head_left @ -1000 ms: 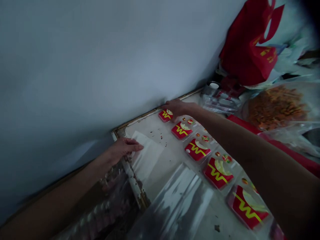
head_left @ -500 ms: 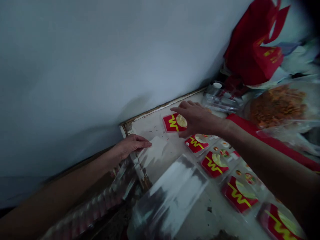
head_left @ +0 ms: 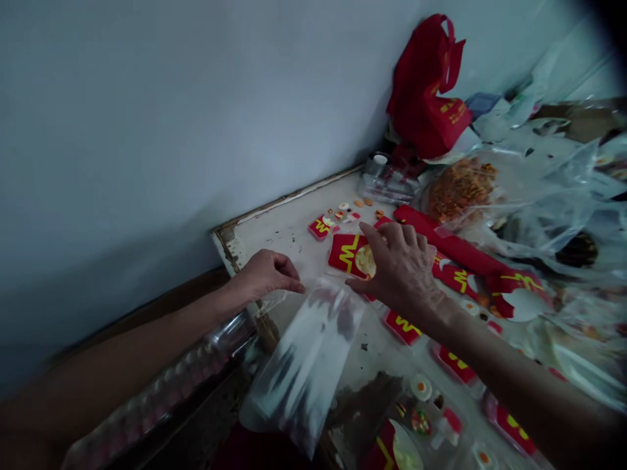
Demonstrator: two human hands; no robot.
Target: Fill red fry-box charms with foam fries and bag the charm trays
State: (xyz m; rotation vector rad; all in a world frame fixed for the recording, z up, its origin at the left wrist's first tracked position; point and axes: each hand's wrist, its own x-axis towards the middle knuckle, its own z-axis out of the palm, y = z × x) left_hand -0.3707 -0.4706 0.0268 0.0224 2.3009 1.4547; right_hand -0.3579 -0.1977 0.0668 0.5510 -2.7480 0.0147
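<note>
Right hand (head_left: 401,271) has pulled back from the wall, its fingers now wrapped around a red packet (head_left: 353,254), right above the clear bag (head_left: 306,356) mouth. Left hand (head_left: 267,274) pinches the bag's top edge. More packets (head_left: 321,226) lie beyond the fingertips.

Yellow "M"-like zigzag logo is showing on red packet (head_left: 349,253) under right hand (head_left: 401,271); same mark is repeating on small red packets (head_left: 321,226). Red bag (head_left: 426,98) is carrying yellow print, unreadable.
</note>
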